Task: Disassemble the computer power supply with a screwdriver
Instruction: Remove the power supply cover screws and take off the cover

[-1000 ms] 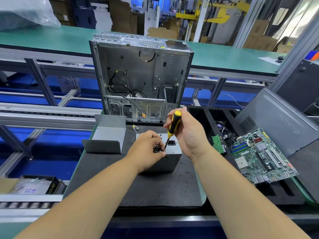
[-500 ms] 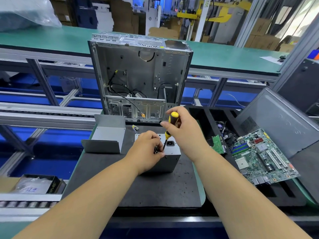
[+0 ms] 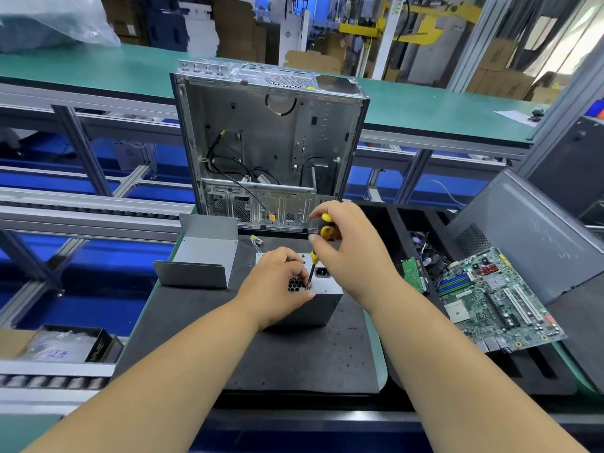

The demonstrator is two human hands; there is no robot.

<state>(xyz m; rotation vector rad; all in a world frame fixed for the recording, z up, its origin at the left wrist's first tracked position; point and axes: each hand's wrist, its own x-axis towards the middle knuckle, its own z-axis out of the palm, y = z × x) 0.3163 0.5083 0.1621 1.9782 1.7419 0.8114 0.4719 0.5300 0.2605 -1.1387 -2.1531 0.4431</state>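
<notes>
A grey metal power supply [image 3: 322, 307] stands on the black mat [image 3: 294, 358] in the middle of the bench. My left hand [image 3: 277, 286] grips its top near edge, over the honeycomb vent. My right hand [image 3: 351, 253] holds a yellow and black screwdriver [image 3: 322, 235] upright, its shaft pointing down at the top face beside the black power socket [image 3: 322, 273]. The tip is hidden behind my left fingers.
An open, emptied computer case [image 3: 268, 142] stands behind the mat. A bent grey metal cover [image 3: 199, 259] lies to the left. A green motherboard [image 3: 496, 299] rests on a black tray at the right, beside a grey side panel [image 3: 529, 233].
My right hand has shifted its grip higher on the screwdriver handle, and the handle has turned. My left hand stays on the power supply.
</notes>
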